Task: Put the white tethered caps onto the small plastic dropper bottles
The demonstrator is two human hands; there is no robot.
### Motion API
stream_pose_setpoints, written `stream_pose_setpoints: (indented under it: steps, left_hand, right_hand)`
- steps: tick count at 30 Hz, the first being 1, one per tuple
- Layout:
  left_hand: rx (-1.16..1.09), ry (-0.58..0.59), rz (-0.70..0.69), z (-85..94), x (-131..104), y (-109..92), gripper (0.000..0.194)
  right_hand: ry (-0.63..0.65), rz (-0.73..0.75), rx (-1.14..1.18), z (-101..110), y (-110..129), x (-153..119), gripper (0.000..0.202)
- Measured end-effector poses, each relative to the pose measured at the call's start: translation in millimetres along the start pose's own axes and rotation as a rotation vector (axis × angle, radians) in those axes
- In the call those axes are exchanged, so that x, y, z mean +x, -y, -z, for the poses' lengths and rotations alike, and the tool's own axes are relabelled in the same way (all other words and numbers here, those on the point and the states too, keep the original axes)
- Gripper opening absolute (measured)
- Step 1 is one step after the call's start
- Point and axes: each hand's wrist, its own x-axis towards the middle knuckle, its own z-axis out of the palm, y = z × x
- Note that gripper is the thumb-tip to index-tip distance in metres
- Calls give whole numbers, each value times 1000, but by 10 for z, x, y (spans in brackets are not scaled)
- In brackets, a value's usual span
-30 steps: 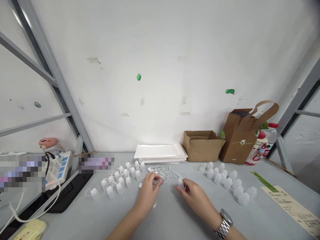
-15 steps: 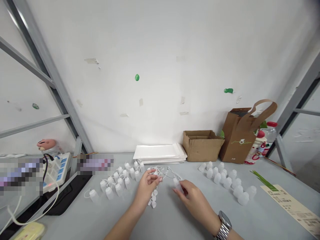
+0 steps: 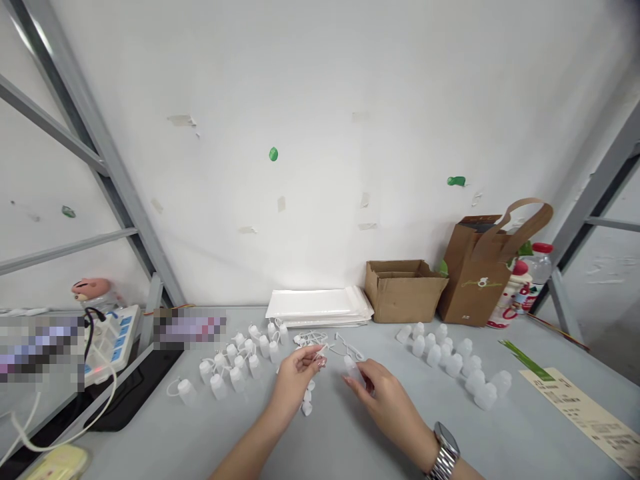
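My right hand [image 3: 385, 390] is closed around a small translucent white plastic bottle [image 3: 349, 364], its neck tilted up to the left. My left hand [image 3: 299, 373] pinches a thin white cord [image 3: 326, 349] between thumb and fingertips, a little left of the bottle. A pile of white cords [image 3: 311, 339] lies just behind my left hand. Several small white caps [image 3: 307, 407] lie below it, partly hidden by the hand. Capped bottles with cord loops [image 3: 219, 386] stand in a group on the left. Bottles without cords [image 3: 454, 365] stand on the right.
White flat envelopes [image 3: 317, 305] are stacked at the wall beside an open cardboard box [image 3: 407, 297] and a brown paper bag [image 3: 470, 287]. A power strip [image 3: 113, 343] and black tablet-like slab [image 3: 135, 393] lie left. A printed card [image 3: 580, 407] lies right.
My left hand has shifted slightly right and closed its fingertips on a cord drawn from the pile. My right hand stays nearly still with the bottle.
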Motion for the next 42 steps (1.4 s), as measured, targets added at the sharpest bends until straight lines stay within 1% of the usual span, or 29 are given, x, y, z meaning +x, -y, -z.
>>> stream_pose_setpoints:
  steps: [7, 11, 13, 18, 28, 31, 34, 39, 42]
  left_hand:
    - [11, 107, 23, -13, -60, -73, 37]
    - [33, 182, 37, -29, -98, -96, 36]
    - [35, 199, 33, -36, -105, -94, 35]
    - [24, 200, 16, -43, -99, -78, 34]
    - [27, 212, 1, -45, -103, -84, 36]
    - [56, 226, -24, -38, -119, -115, 35]
    - [97, 212, -63, -41, -135, -136, 31]
    - [188, 177, -194, -75, -155, -123, 22]
    - [179, 206, -185, -87, -171, -123, 22]
  right_hand:
    - [-14, -25, 20, -1, 2, 5, 20]
    - [12, -42, 20, -7, 14, 3, 19]
    - [28, -44, 24, -11, 22, 0, 18]
    - [67, -21, 8, -22, 34, -12, 16]
    - [49, 22, 11, 3, 51, -36, 16]
    - [45, 24, 16, 21, 48, -25, 15]
    - [47, 22, 8, 30, 51, -14, 13]
    - [40, 29, -24, 7, 84, -20, 11]
    - [33, 29, -18, -23, 103, -34, 11]
